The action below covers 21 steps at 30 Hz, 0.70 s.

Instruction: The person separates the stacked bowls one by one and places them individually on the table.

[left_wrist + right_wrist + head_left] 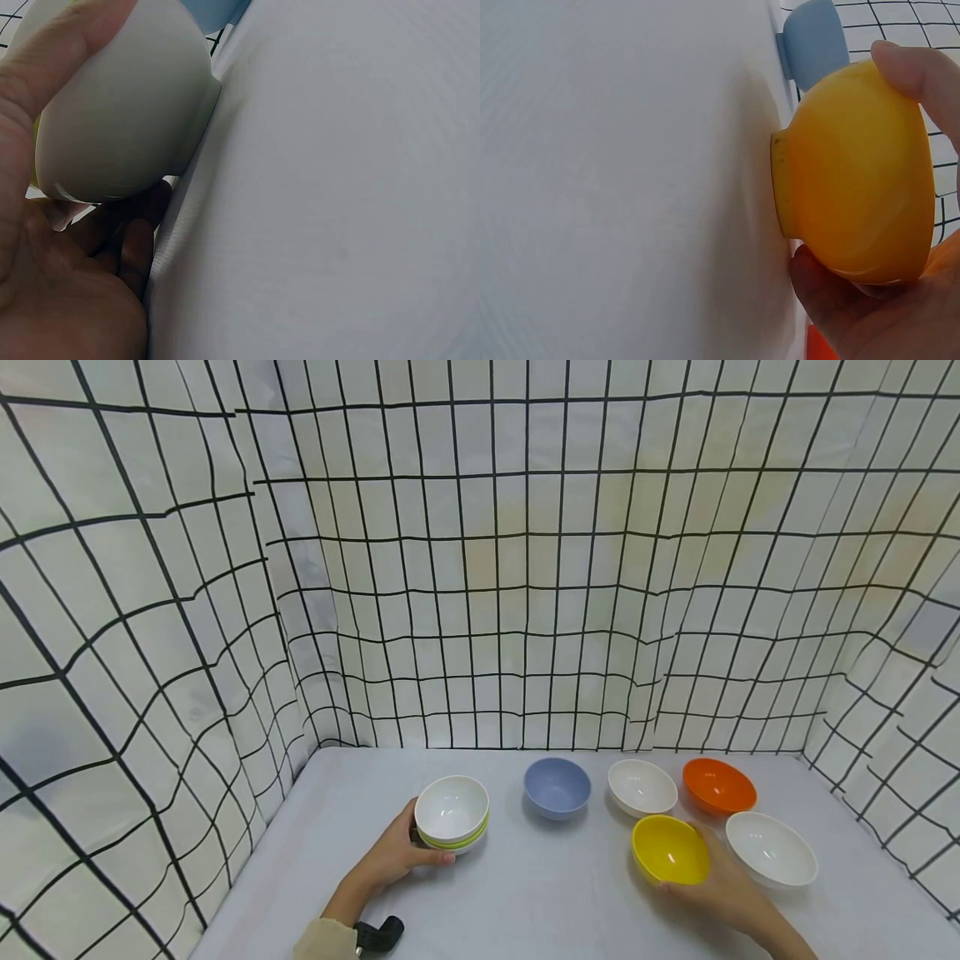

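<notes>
On the left of the table, my left hand (397, 846) grips a stack of bowls (452, 810) from its left side, thumb along the front. White shows at the top of the stack, with a lime green rim below it and a white bowl (135, 97) at the bottom. My right hand (716, 877) holds a yellow bowl (670, 850) by its right side, its opening facing up. The right wrist view shows the thumb near the rim of that bowl and fingers under its side, its foot close over the cloth.
A blue bowl (557, 788) stands between the two hands, farther back. Behind the yellow bowl are a white bowl (642, 787) and an orange bowl (719, 786). Another white bowl (771, 849) sits right of my right hand. Grid-lined white walls (480, 610) enclose the white-covered table (525, 902).
</notes>
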{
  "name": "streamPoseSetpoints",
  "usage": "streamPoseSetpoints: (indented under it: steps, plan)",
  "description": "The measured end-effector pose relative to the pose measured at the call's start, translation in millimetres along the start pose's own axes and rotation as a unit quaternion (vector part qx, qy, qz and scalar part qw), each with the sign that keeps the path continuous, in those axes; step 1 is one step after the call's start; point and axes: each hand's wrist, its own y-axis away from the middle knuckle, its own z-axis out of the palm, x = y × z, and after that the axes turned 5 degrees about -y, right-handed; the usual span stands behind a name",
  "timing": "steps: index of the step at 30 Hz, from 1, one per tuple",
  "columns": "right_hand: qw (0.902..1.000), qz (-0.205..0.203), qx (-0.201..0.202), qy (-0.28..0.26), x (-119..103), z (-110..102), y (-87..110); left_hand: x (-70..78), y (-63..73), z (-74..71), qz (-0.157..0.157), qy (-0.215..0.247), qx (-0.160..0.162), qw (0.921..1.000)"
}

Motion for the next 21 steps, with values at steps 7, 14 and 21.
streamPoseSetpoints:
  steps: [7,14,21]
  plan:
    - [0.9999,-0.008,-0.001,-0.009,0.7,0.3,0.3,-0.5,-0.2,-0.3,0.001,0.005,-0.002,1.0000]
    - [0.9998,-0.016,-0.006,-0.011,2.7,0.4,-0.3,-1.0,-0.7,0.3,-0.002,0.004,-0.001,1.0000]
    - [0.9997,-0.011,-0.020,-0.012,3.1,-1.1,-1.4,-0.3,-0.9,0.9,-0.009,0.007,-0.002,0.9999]
